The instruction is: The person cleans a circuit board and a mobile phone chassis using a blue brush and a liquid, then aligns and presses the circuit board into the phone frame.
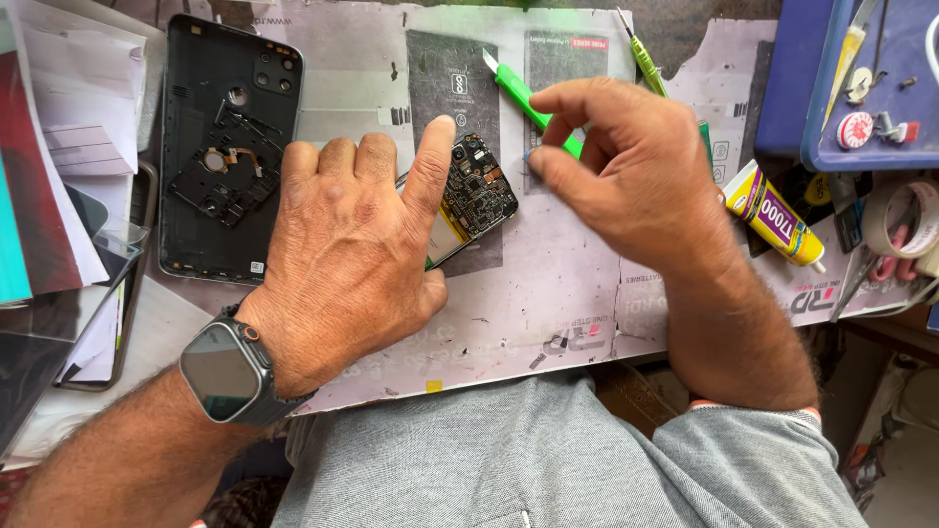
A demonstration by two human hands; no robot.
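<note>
My left hand [347,254] lies palm down over an opened phone [474,191] with its back removed, gripping it, the forefinger stretched along its upper edge. The circuit board and part of the battery show past my fingers. My right hand [626,166] holds a green-handled tool [518,93] with a pale tip, angled up and to the left just above the phone's top corner. The phone rests on a pale pink work mat [548,293]. A smartwatch [223,372] sits on my left wrist.
A black phone back cover [230,147] lies at the upper left. Papers [59,147] are stacked at the left edge. A yellow glue tube [773,215], a second green tool [641,59], a blue tray [861,88] of small parts and a tape roll [905,220] stand to the right.
</note>
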